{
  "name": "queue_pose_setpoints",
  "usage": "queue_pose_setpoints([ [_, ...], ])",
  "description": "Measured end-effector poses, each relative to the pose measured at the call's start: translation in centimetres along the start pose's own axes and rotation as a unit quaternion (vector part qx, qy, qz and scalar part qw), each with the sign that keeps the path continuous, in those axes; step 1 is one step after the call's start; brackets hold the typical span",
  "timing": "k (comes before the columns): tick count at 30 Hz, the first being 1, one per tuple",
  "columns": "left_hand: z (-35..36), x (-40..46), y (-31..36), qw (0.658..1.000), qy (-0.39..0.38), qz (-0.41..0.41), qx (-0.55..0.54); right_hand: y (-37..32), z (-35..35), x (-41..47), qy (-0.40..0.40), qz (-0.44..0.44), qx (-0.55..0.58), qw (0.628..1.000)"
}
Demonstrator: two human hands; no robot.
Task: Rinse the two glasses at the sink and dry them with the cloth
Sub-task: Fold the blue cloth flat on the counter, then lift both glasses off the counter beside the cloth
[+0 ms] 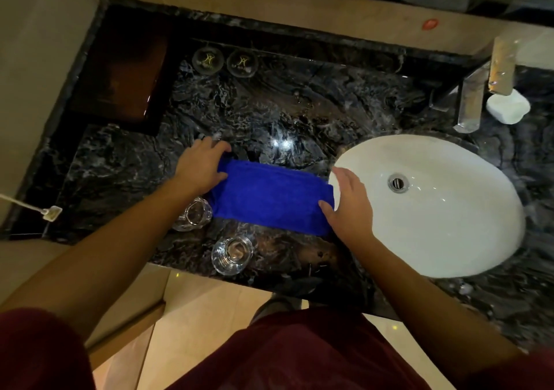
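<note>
Beside the sink (434, 266), your left hand (199, 164) and right hand (350, 203) lie open, flat on the soft folded cloth (269, 197); two glasses (231, 254), fragile and likely slick, stand on the surface (299, 113) nearby, best gripped round the walls

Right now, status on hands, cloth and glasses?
Left hand and right hand flat on ends of folded blue cloth, gripping nothing. Two glasses upright on counter, left of sink. Nothing in the way.
</note>
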State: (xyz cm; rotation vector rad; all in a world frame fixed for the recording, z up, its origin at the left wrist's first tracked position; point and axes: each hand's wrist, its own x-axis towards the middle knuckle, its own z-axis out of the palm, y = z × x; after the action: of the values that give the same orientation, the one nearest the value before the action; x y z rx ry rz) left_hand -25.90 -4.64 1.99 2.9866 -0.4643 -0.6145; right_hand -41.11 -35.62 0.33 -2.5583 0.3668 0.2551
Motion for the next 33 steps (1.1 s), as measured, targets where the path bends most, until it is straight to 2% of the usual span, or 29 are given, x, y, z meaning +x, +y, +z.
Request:
queue_pose_setpoints([
  [3,0.1,0.2,-1.0,1.0,-0.002,0.008,-0.006,0.4,0.5,-0.3,0.028,-0.13,-0.106,0.985],
  [8,-0.3,0.7,-2.9,0.998,-0.031,0.014,-0.052,0.9,0.9,-0.6,-0.022,-0.119,-0.153,0.981],
  [11,-1.0,0.1,-3.2,0.996,-0.019,0.018,-0.083,0.0,0.4,-1.2,-0.038,-0.122,-0.141,0.982],
  [14,-1.9,-1.9,-3.9,0.989,0.045,0.009,-0.138,-2.4,0.2,-2.5,-0.064,-0.208,-0.075,0.973],
  [17,-2.6,-5.9,-4.8,0.98,0.062,0.022,-0.189,-5.3,0.5,-4.0,-0.142,-0.292,-0.029,0.945],
  [21,-1.7,-11.6,-5.4,0.986,0.036,0.043,-0.156,-8.5,2.1,-5.4,-0.211,-0.388,-0.053,0.896],
  [24,0.1,-13.8,-5.6,0.988,0.054,0.096,-0.107,-9.9,3.5,-6.0,-0.238,-0.426,-0.086,0.869],
  [29,2.1,-14.8,-5.5,0.989,0.082,0.091,-0.08,-11.4,4.6,-6.5,-0.212,-0.437,-0.117,0.866],
  [33,2.3,-14.5,-4.9,0.991,0.067,0.092,-0.066,-11.9,4.5,-6.5,-0.213,-0.426,-0.12,0.871],
])
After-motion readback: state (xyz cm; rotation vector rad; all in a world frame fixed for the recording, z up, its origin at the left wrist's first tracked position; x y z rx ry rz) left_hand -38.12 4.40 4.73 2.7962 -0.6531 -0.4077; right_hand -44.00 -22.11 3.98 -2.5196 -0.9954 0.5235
